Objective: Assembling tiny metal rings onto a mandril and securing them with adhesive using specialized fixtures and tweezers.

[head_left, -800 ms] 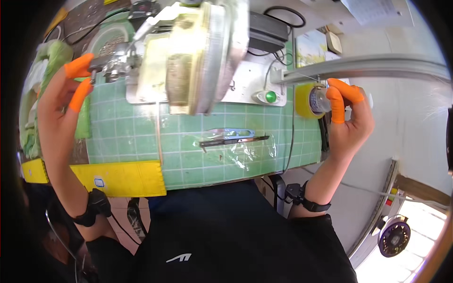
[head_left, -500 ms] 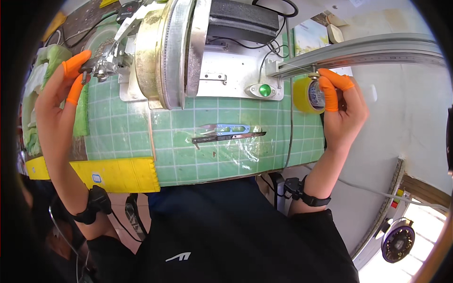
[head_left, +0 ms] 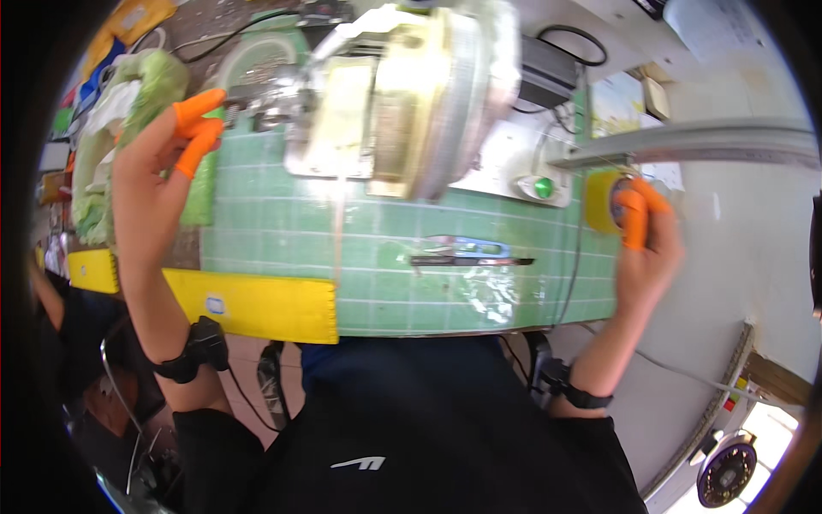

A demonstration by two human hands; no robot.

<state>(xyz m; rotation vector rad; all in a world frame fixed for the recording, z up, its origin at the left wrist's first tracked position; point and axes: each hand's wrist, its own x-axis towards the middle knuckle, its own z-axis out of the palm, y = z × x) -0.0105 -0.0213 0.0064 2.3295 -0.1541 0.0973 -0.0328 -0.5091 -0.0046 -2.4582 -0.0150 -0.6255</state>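
On my feed, a green soft-sided holder [head_left: 152, 73] at far left has white crumpled material in its opening; a round dish [head_left: 224, 70] lies behind the metal fitting [head_left: 278, 96], its contents too smeared to name. I count two bare hands, each with two orange finger covers. The left hand [head_left: 154, 163] has thumb and forefinger slightly parted, just beside that fitting, which sits left of the drum [head_left: 411, 111]; I cannot tell whether it grips anything. The right hand [head_left: 652, 240] is curled nearly closed beside one yellow roll [head_left: 599, 203], under the metal rail [head_left: 728, 139]; its fingers hide whatever they may hold. One blue snips [head_left: 479, 248] and one slim black tool [head_left: 492, 262] lie on the green mat [head_left: 377, 300]. The drum is blurred and cut off at the top.
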